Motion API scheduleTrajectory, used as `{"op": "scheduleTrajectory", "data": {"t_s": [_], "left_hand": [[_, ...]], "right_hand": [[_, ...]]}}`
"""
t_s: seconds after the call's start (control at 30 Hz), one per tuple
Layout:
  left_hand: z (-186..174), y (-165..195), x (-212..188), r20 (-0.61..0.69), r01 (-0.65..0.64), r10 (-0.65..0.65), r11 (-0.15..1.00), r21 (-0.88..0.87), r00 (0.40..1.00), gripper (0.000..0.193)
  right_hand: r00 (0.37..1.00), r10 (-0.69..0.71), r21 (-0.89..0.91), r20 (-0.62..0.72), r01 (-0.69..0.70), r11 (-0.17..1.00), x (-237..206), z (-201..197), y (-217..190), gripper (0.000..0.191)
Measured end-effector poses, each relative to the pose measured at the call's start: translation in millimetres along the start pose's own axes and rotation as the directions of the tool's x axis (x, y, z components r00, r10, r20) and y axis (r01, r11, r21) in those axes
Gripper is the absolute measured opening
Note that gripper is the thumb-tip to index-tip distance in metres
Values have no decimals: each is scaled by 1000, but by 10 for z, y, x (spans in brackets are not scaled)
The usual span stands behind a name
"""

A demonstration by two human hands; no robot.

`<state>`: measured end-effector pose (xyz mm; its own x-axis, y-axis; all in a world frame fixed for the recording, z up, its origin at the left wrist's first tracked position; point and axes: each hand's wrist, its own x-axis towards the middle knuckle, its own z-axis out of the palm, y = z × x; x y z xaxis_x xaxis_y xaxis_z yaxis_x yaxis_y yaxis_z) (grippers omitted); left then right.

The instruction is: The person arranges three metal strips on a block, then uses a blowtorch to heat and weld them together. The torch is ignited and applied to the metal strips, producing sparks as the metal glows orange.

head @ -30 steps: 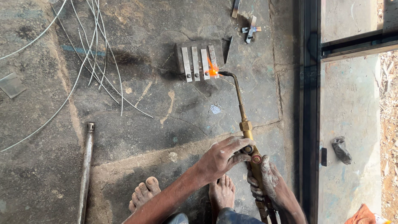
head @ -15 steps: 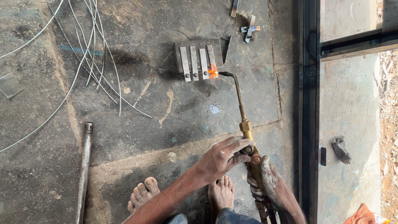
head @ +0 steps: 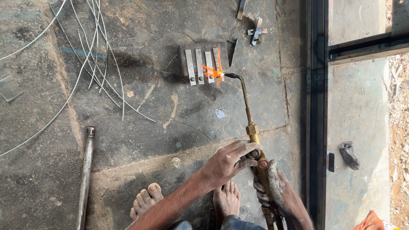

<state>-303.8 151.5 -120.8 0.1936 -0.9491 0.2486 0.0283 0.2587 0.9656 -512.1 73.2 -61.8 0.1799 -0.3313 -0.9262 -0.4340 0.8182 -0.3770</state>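
Head view: the brass torch [head: 251, 123] runs from 5 o'clock toward 12, its orange flame [head: 213, 72] on the metal strips [head: 203, 64]; its hose end is cut off below. The right hand [head: 277, 189] wraps its handle, and the left hand [head: 228, 164] pinches its valve. Wires [head: 91, 51] lie at 10 o'clock, a pipe [head: 85, 170] at 8 on the concrete floor [head: 140, 140].

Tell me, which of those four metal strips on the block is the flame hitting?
The rightmost strip, nearest the torch tip. An orange flame glows across its lower end and the neighbouring strip's; the two left strips look bare and grey.
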Motion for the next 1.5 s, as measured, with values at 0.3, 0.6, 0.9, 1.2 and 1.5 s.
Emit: {"op": "scheduleTrajectory", "data": {"t_s": [0.3, 0.6, 0.9, 1.2, 1.5], "left_hand": [[18, -55, -15, 13, 22, -22, 1000, 15, 1000, 47], [17, -15, -43, 1, 15, -15, 1000, -25, 1000, 47], [75, -58, -34, 5, -9, 9, 1000, 12, 1000, 48], [42, -43, -1, 1, 3, -3, 1000, 6, 1000, 49], [27, -52, -13, -6, -18, 19, 999, 49, 1000, 51]], "right_hand": [[1000, -15, -2, -13, 15, 1000, 9, 26, -7, 45], [998, -18, -14, -57, 17, 1000, -120, 65, -56, 44], [999, -30, 29, -20, 31, 999, -184, 37, -87, 46], [995, -45, -65, -87, 40, 997, -162, 55, -130, 52], [999, -39, 27, -24, 40, 999, -109, 46, -123, 58]]}}
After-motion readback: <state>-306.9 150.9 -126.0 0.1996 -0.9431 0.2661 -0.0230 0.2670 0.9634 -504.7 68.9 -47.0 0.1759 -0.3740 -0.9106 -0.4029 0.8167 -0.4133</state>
